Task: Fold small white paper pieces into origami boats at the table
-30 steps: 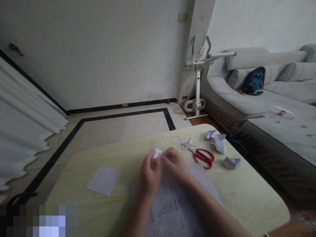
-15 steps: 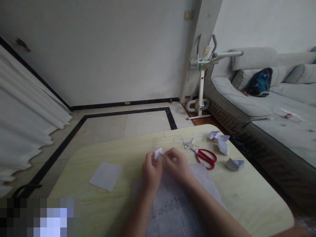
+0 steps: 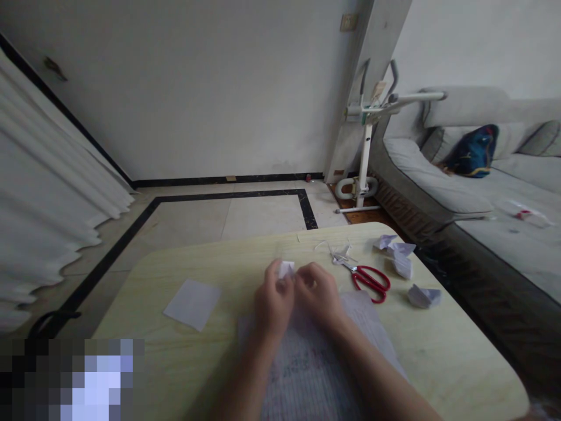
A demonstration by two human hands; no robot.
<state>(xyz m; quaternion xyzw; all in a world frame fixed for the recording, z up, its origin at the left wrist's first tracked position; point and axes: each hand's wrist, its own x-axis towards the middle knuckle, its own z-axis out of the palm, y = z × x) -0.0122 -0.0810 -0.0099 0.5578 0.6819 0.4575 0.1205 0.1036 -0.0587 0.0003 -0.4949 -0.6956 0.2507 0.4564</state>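
Note:
A small folded piece of white paper [image 3: 286, 269] is pinched between the fingers of my left hand [image 3: 274, 298]. My right hand [image 3: 319, 295] meets it from the other side, its thumb and forefinger closed at the paper's right edge. Both hands are just over a lined, written-on sheet [image 3: 315, 374] that lies under my forearms. Red-handled scissors [image 3: 370, 283] rest to the right of my right hand, their blades among white paper scraps [image 3: 344, 254]. On the left lies a flat, square piece of paper [image 3: 193, 304].
Folded paper shapes [image 3: 401, 260] stand near the table's right edge, with another folded paper piece [image 3: 424, 296] closer to me. Beyond the wooden table [image 3: 464, 351] are a grey sofa [image 3: 438, 181] with a blue bag [image 3: 475, 152], and a white exercise machine [image 3: 365, 158].
The view has shifted slightly, so the scene sits a little further right. Both hands still hold the folded paper, which is turned a little differently between the fingers.

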